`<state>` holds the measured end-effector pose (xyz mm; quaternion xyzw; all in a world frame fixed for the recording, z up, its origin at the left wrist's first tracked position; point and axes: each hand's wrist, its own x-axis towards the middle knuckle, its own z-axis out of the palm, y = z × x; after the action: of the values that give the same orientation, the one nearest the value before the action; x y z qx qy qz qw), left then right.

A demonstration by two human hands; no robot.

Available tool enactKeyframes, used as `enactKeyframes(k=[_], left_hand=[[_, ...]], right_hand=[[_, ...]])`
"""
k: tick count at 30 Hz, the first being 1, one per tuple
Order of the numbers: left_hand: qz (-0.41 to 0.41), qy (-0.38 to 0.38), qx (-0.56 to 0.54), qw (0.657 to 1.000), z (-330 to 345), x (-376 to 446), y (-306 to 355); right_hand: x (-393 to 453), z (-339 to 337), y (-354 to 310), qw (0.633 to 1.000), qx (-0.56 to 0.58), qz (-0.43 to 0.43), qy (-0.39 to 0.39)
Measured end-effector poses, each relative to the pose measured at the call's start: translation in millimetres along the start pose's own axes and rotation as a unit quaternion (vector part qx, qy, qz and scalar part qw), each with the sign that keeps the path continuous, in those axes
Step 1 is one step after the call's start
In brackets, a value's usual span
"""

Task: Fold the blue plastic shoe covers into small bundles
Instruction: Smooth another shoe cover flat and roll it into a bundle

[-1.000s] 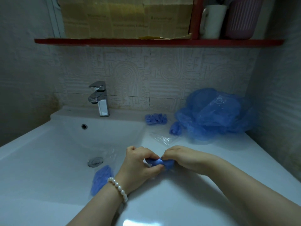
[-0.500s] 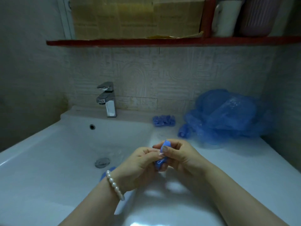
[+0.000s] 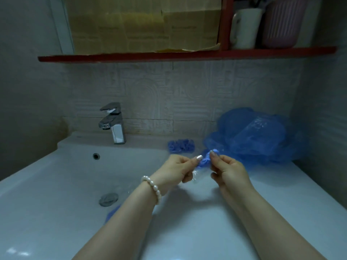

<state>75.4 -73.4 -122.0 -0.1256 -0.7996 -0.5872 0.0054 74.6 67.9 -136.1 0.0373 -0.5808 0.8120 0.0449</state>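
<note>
A: Head view: both hands have lifted off the white sink counter (image 3: 281,186), toward its back edge?

B: Yes. Left hand (image 3: 176,170) and right hand (image 3: 228,170) each pinch the small crumpled blue plastic shoe cover (image 3: 205,160) between them, nearly bundled.

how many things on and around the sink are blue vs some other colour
Blue: 4 (bundle in both hands, folded bundle by the wall, loose pile, piece in the basin)
Silver: 2 (tap, drain plug)
White: 1 (cup on shelf)
Pink: 1 (ribbed container)
Total: 8
</note>
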Motion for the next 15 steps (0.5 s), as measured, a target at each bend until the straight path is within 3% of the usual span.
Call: enactKeyframes(k=[2, 4, 7, 9, 10, 15], left_hand=[[0.022, 0.088, 0.097, 0.991, -4, 15, -17], [0.026, 0.152, 0.244, 0.957, -6, 23, -31], [0.037, 0.056, 0.403, 0.913, -8, 28, -47], [0.023, -0.015, 0.425, 0.905, -8, 27, -51], [0.028, -0.014, 0.428, 0.903, -9, 25, -53], [0.103, 0.106, 0.470, 0.870, -15, 15, -49]], right_hand=[[6, -4, -1, 0.997, -0.022, -0.005, 0.077], [12, -11, 0, 0.993, -0.022, -0.003, 0.119], [14, -13, 2, 0.989, -0.054, -0.002, 0.141], [14, -11, 4, 0.986, -0.067, 0.001, 0.155], [13, -10, 5, 0.984, -0.070, 0.000, 0.161], [5, -9, 3, 0.979, -0.109, -0.013, 0.170]])
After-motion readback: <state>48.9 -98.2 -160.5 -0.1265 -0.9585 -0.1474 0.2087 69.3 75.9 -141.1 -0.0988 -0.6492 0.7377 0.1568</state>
